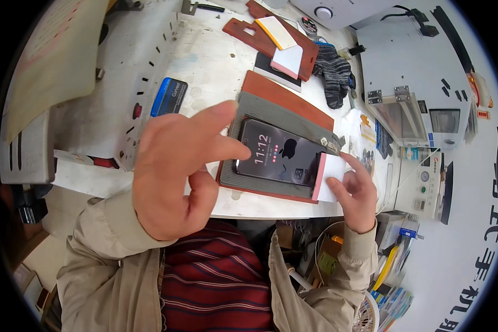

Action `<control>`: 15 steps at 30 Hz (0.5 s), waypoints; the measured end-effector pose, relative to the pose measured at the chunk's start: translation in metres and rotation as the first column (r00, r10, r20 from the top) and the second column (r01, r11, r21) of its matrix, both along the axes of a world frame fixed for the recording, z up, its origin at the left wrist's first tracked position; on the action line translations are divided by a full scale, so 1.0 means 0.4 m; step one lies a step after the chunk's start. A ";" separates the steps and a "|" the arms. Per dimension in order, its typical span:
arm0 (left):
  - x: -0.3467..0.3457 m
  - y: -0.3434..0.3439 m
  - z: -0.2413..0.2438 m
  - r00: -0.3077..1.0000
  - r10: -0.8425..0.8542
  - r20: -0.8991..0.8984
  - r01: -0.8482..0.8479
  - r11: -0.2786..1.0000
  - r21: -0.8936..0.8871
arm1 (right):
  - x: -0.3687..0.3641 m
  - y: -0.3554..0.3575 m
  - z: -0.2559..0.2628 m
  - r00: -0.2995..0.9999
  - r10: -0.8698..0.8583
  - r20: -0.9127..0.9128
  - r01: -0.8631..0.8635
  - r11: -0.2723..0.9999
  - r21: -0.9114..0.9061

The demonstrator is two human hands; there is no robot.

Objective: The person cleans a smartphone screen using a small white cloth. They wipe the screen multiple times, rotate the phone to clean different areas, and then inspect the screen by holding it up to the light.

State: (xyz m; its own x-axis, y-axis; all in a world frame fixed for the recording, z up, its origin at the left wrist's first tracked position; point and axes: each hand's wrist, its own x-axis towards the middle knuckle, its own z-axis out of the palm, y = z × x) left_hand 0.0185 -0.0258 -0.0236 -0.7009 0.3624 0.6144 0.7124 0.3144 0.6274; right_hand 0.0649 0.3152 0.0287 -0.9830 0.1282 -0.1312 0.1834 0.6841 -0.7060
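Observation:
A smartphone [283,154] with a lit lock screen lies face up on a ribbed grey mat [280,108], which rests on a reddish-brown pad [290,97]. Over the phone's left end is my left hand [178,166], holding nothing, with two fingers extended and apart and another finger curled. One fingertip appears over that end of the screen; whether it touches the glass I cannot tell. My right hand [355,186] pinches a white squeegee card [332,172] between thumb and fingers. The card's pink edge [318,176] lies across the phone's right end.
Behind the mat are another reddish-brown pad [269,31], a yellow-edged card [277,33], a second pink-edged card [288,60] and a grey knitted glove [333,72]. A blue-and-black packet [169,97] lies left. Machines flank the worktable [207,54], including a white cabinet [402,62] at right.

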 end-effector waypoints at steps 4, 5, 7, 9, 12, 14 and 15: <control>0.003 0.003 0.001 0.999 -0.018 0.028 0.017 0.999 0.029 | -0.003 -0.001 0.004 1.000 0.014 0.012 -0.015 1.000 0.008; 0.004 0.006 0.003 0.999 -0.018 0.029 0.018 0.999 0.029 | -0.003 0.000 0.003 1.000 0.013 0.016 -0.013 1.000 0.006; 0.004 0.007 0.005 0.999 -0.019 0.032 0.018 1.000 0.022 | -0.001 -0.006 0.002 1.000 0.012 0.007 -0.012 1.000 -0.004; 0.002 0.007 0.006 0.999 -0.019 0.032 0.018 1.000 0.012 | 0.001 -0.018 0.002 1.000 0.015 0.001 -0.015 1.000 -0.010; 0.000 0.007 0.006 0.999 -0.019 0.027 0.019 1.000 0.005 | 0.005 -0.033 -0.001 1.000 0.028 -0.008 -0.028 1.000 0.005; 0.000 0.005 0.007 0.999 -0.025 0.031 0.025 1.000 0.002 | 0.006 -0.038 -0.001 0.999 0.041 -0.016 -0.041 0.998 0.042; 0.001 0.006 0.003 0.999 -0.009 0.032 0.008 1.000 0.019 | 0.005 -0.043 -0.002 0.999 0.043 -0.023 -0.042 0.998 0.039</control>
State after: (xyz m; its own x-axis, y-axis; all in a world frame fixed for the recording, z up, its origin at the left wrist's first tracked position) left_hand 0.0190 -0.0232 -0.0223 -0.7172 0.3569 0.5985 0.6945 0.2963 0.6556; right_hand 0.0670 0.2981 0.0279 -0.9904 0.0911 -0.1038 0.1376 0.7178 -0.6825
